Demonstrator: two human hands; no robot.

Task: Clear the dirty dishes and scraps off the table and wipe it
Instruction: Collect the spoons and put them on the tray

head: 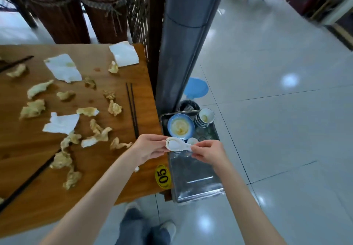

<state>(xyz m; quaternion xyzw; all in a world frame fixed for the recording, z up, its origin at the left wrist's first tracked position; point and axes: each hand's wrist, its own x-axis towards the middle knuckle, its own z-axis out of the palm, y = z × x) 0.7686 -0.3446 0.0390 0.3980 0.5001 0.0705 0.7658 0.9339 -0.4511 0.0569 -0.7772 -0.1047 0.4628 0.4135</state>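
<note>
A white ceramic soup spoon (176,145) is held between both hands above the metal tray (196,183). My left hand (148,147) grips its bowl end and my right hand (208,152) pinches its handle end. The tray sits right of the wooden table (118,168) and holds a blue-rimmed dirty plate (180,127), a stack of small cups (205,117) and a small white dish (192,141). On the table lie several food scraps (99,130), crumpled napkins (63,67) and black chopsticks (131,109).
A grey metal post (183,44) rises behind the tray, with a lattice screen (137,9) beside it. A dark bin (188,105) stands at the post's foot. A yellow "05" tag (163,176) marks the table edge. Glossy tiled floor (286,111) spreads to the right.
</note>
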